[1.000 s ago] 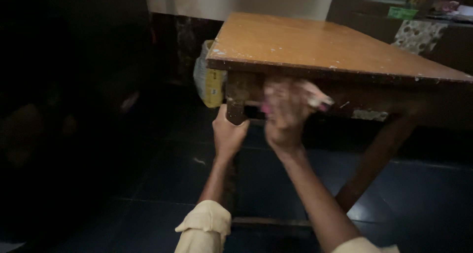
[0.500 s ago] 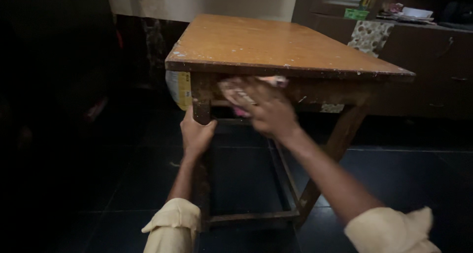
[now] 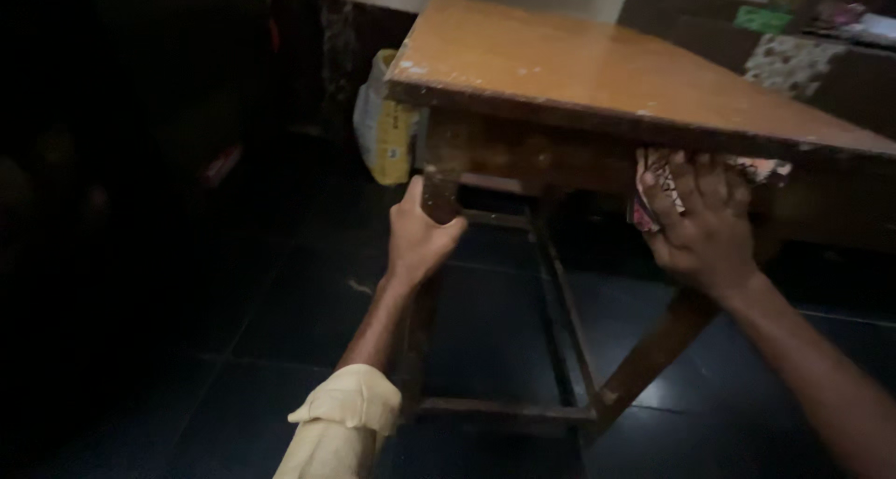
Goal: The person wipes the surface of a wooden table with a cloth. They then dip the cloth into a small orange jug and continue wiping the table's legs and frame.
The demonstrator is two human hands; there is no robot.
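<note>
Compared with half a second ago, the right hand (image 3: 702,227) is pressing its patterned cloth (image 3: 658,188) further along the wooden surface's (image 3: 597,73) front rail, away from the corner leg (image 3: 431,255), and the view is sitting closer in. That cloth, printed in pink and pale tones, is bunched flat against the rail just under the top's edge, with the fingers spread over it and a corner poking out to the right. The left hand (image 3: 418,241) is curling shut around the corner leg just below the rail, thumb up along the wood, a rolled cream sleeve (image 3: 338,423) showing at the forearm. Behind the corner, a yellow and white bag (image 3: 385,124) is leaning near the wall. Dark tiled floor (image 3: 280,330) is lying underneath.
</note>
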